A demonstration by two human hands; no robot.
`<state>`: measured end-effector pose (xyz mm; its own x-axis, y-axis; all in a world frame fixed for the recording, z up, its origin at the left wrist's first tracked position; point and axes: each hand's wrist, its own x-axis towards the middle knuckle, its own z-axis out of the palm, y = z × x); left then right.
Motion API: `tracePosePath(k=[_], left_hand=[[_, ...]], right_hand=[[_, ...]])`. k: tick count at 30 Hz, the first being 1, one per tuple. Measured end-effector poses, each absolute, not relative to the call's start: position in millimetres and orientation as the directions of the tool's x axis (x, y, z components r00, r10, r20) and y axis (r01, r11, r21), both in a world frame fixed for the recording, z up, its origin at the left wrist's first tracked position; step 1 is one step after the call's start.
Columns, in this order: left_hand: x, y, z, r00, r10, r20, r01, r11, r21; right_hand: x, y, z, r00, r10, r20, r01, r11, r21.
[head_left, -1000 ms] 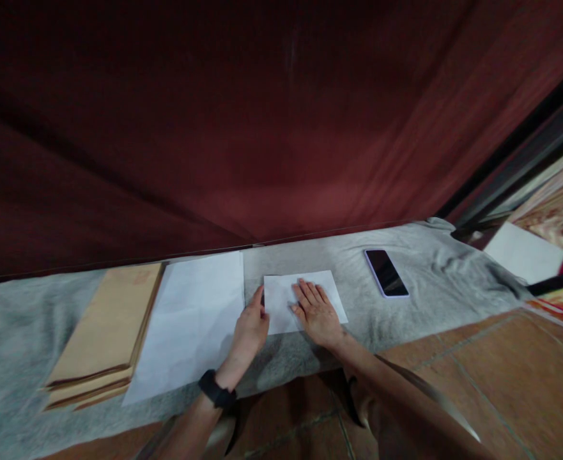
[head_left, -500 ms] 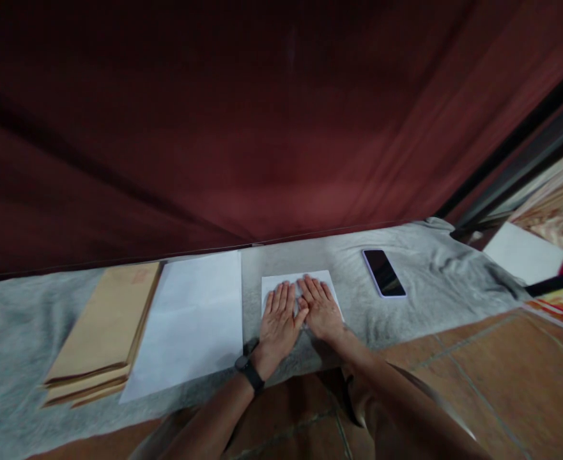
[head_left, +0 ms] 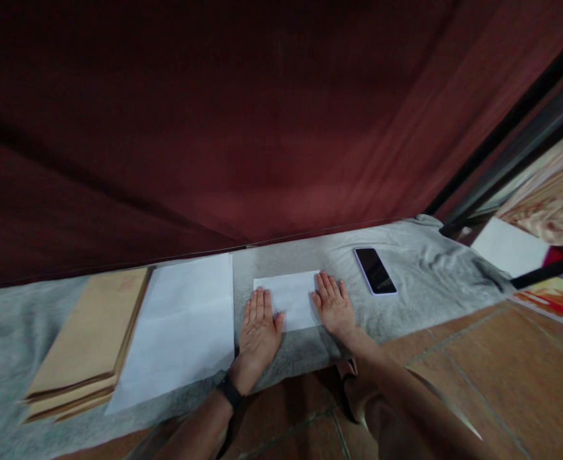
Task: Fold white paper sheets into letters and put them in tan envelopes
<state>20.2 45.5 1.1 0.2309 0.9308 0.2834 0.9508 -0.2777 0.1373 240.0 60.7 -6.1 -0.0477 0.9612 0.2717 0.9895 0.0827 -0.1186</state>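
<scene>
A small white sheet of folded-looking paper [head_left: 293,300] lies flat on the grey cloth [head_left: 305,252] in front of me. My left hand [head_left: 261,327] rests palm down on its left edge, fingers stretched out and thumb apart. On the opposite edge, my right hand [head_left: 333,305] also lies flat with its fingers extended. Neither hand grips anything. The middle of the paper shows between them. A dark watch band [head_left: 231,391] is on my left wrist.
Left of my hands lies large white paper [head_left: 180,326], beside a stack of brown envelopes [head_left: 89,329]. A phone [head_left: 376,271] with a pale purple case lies to the right. A dark red panel [head_left: 262,140] rises behind the cloth; tiled floor [head_left: 492,364] shows below.
My hands have moved apart from the middle of the small paper, the left one leftward and the right one rightward. The whole view has shifted slightly.
</scene>
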Motion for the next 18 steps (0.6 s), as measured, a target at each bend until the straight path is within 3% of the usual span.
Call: tracePosePath(k=[9, 13, 18], left_hand=[[-2.4, 53.7, 1.7, 0.179, 0.945, 0.275, 0.943, -0.244, 0.226], [-6.8, 62.2, 9.6, 0.166, 0.950, 0.265, 0.935, -0.237, 0.262], [-3.3, 61.2, 19.6, 0.201, 0.951, 0.237, 0.950, -0.248, 0.189]], right_hand=[[256.5, 55.9, 2.0, 0.014, 0.967, 0.256, 0.996, 0.009, -0.091], [259.7, 60.5, 18.2, 0.083, 0.978, 0.192, 0.984, -0.050, -0.170], [256.5, 66.5, 33.9, 0.152, 0.986, 0.073, 0.951, -0.126, -0.281]])
